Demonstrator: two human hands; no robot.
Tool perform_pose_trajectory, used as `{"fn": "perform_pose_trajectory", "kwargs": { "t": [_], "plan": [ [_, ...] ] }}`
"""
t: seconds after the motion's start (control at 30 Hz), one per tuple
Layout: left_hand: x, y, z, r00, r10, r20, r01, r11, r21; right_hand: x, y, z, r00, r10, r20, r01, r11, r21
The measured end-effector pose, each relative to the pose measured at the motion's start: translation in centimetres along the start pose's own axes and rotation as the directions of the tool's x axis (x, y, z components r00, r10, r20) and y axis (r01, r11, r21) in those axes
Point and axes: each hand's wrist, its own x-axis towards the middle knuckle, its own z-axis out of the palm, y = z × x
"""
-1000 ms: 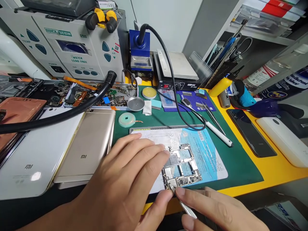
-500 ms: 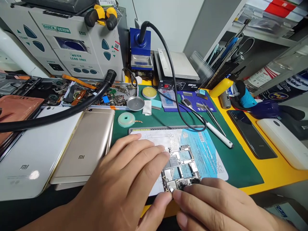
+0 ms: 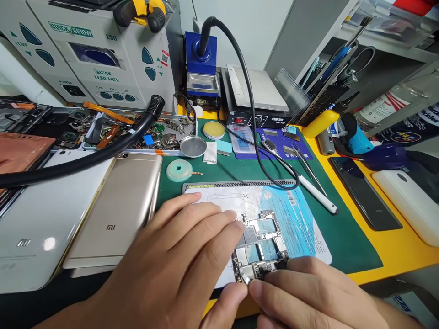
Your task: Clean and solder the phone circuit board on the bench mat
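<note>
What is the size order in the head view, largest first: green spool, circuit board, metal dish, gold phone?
1. Gold phone
2. Circuit board
3. Green spool and metal dish: too alike to rank

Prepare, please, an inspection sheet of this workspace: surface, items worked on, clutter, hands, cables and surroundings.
Surface: green mat on yellow tabletop; blue-and-white printed sheet on the mat.
Things worked on: grey-black circuit board with cutouts, above the sheet; small silver metal tool, tip at the board's near left corner.
Clutter: gold phone and white phone at left; black glossy phone at right.
Left hand: fingers extended over the board's left side.
Right hand: holds the tool.
Cables: slim black cord loops to the sheet's far edge; thick black hose crosses at left.
Surroundings: grey boxy "QUICK" station behind; clear bottle at right.
</note>
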Motion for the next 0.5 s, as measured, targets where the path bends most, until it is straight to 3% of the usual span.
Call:
{"fn": "perform_pose_trajectory", "kwargs": {
  "t": [0.1,0.2,0.33,0.5],
  "plan": [
    [0.0,0.1,0.1,1.000,-0.009,0.000,0.009,1.000,-0.017,0.8,-0.6,1.0,0.987,0.156,-0.027,-0.157,0.985,-0.070],
    [-0.1,0.3,0.1,1.000,-0.008,-0.010,0.008,1.000,-0.021,1.8,-0.9,1.7,0.978,0.208,-0.021,-0.209,0.972,-0.109],
    [0.0,0.2,0.2,1.000,0.011,-0.027,-0.011,1.000,-0.004,1.4,-0.4,0.9,0.986,0.167,-0.004,-0.166,0.977,-0.133],
    [0.1,0.1,0.3,1.000,0.011,-0.020,-0.011,1.000,-0.005,0.3,0.4,-0.4,1.000,-0.014,0.026,0.016,0.996,-0.092]
  ]
}}
